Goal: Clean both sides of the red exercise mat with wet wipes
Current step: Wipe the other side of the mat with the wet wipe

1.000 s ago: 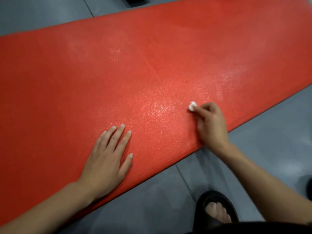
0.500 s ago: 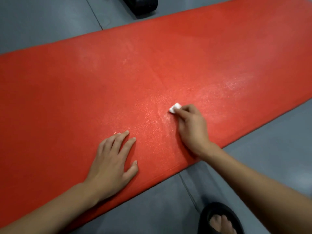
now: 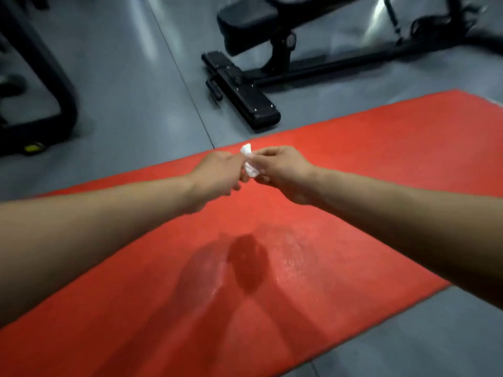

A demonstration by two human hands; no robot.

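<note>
The red exercise mat [image 3: 367, 164] lies flat on the grey floor and fills the lower half of the view. A damp, shiny patch shows on it near the middle. Both of my arms reach forward above the mat. My left hand [image 3: 215, 175] and my right hand [image 3: 283, 172] meet in the air and both pinch a small crumpled white wet wipe [image 3: 249, 163] between them. The wipe is off the mat surface. My hands cast dark shadows on the mat below.
A black weight bench [image 3: 250, 25] with a long base bar and foot plate [image 3: 242, 91] stands just beyond the mat's far edge. A black machine frame [image 3: 40, 85] sits at the far left. Grey floor [image 3: 136, 91] surrounds the mat.
My left hand lifted off the mat and my right hand raised the wipe from the surface; both now hold the wipe in the air. The view tilted up toward the bench.
</note>
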